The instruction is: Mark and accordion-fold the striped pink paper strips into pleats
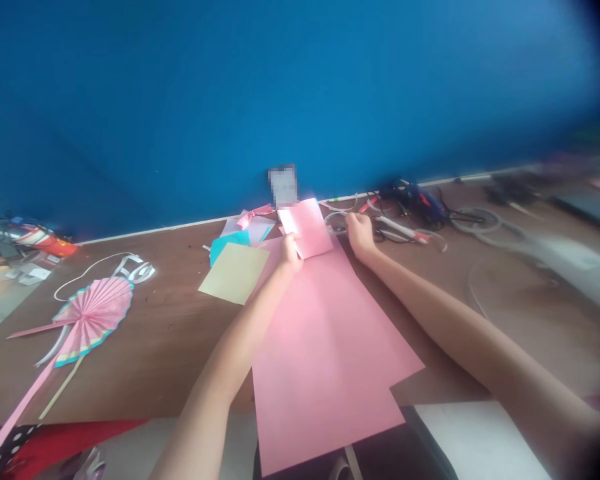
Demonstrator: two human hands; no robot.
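Note:
My left hand [291, 252] grips a small pink piece of paper [307, 228] by its lower left edge, fingers closed on it. Beneath it a large pink sheet [325, 340] stretches over the table and past its front edge, with a notch cut from its lower right corner. To the right, my right hand [360, 235] is closed close above the table, beside white strips and cords; whatever it may hold is hidden. A yellowish paper square [235, 272] and a turquoise paper piece [229, 245] lie left of the left hand.
A pleated pink paper fan [97, 312] with streamers lies on the left of the brown table [170, 360]. Against the blue wall [300, 87] stands a small pixelated rectangle [283, 187]. Cords and a white-and-red stick [403, 229] lie at the back right.

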